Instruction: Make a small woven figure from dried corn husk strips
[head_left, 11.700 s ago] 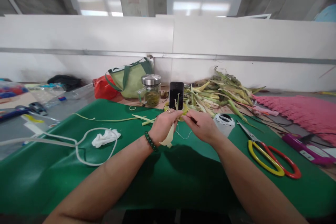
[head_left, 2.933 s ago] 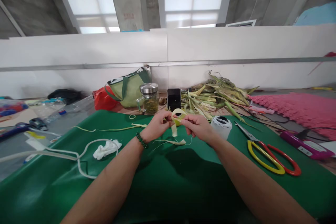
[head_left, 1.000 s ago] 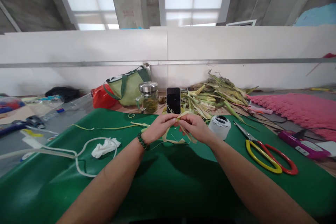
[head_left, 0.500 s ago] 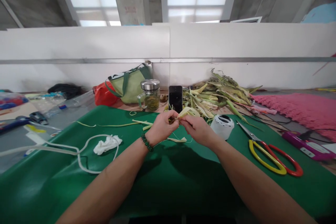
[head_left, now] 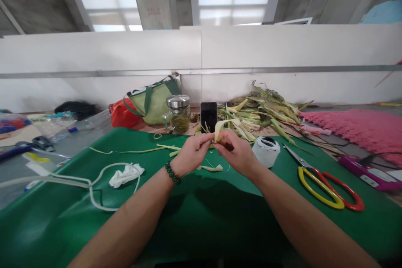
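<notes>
Both hands meet above the green mat (head_left: pixel 201 226), in front of an upright smartphone (head_left: pixel 208 115). A pale corn husk strip (head_left: pixel 221 126) rises from between my fingertips and bends over to the right. My left hand (head_left: pixel 192 153), a green bead bracelet at its wrist, pinches the strip's lower end. Thumb and fingers of my right hand (head_left: pixel 237 150) close on the same strip from the other side. Fingers partly cover what lies between them. Below the hands, a husk scrap (head_left: pixel 215 168) and thin thread lie on the mat.
Right of my hands stand a white thread spool (head_left: pixel 266 151) and scissors (head_left: pixel 317 184) with yellow and red handles. Behind are a husk pile (head_left: pixel 266 106) and a lidded glass jar (head_left: pixel 179 115). A white cable (head_left: pixel 91 188) and crumpled tissue (head_left: pixel 126 176) lie left.
The husk strip now stands up and curls over between the fingers, where before it pointed right. My right fingers have shifted up around it. The view has moved slightly.
</notes>
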The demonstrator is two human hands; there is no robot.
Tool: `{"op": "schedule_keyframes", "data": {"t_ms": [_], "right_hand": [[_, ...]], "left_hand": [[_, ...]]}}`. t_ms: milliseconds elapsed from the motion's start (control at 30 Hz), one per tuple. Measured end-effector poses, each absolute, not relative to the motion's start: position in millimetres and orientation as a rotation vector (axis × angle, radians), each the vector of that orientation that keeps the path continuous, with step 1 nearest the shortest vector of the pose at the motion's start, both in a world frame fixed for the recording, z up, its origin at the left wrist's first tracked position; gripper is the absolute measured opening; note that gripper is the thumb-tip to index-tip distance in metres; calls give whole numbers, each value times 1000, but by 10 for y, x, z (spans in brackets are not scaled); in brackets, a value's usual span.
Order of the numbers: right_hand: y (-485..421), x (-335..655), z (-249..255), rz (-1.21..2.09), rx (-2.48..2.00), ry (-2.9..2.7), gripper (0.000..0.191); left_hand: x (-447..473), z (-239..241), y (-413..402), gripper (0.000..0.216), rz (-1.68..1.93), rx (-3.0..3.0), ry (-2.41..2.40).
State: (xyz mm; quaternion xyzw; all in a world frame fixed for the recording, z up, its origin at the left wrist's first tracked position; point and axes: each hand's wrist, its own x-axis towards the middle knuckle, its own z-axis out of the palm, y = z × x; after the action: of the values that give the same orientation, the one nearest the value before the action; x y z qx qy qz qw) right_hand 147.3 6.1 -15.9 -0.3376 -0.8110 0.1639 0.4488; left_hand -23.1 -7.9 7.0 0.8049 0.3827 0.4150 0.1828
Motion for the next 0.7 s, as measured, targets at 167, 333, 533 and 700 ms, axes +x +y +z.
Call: {"op": "schedule_keyframes", "data": {"t_ms": [167, 333, 533, 700], "right_hand": [[86, 1486, -175, 375, -801, -1994, 8], [87, 1479, -186, 409, -779, -1993, 11], [70, 1397, -174, 794, -776, -1727, 13], [101, 1405, -106, 1097, -717, -1624, 20]], "left_hand": [[-207, 107, -113, 25, 1230, 2235, 1216], [-192, 90, -125, 24, 1316, 2094, 1264], [-171, 32, -138, 30, 1451, 2019, 1280], [-171, 10, -110, 27, 1464, 1963, 1288]]}}
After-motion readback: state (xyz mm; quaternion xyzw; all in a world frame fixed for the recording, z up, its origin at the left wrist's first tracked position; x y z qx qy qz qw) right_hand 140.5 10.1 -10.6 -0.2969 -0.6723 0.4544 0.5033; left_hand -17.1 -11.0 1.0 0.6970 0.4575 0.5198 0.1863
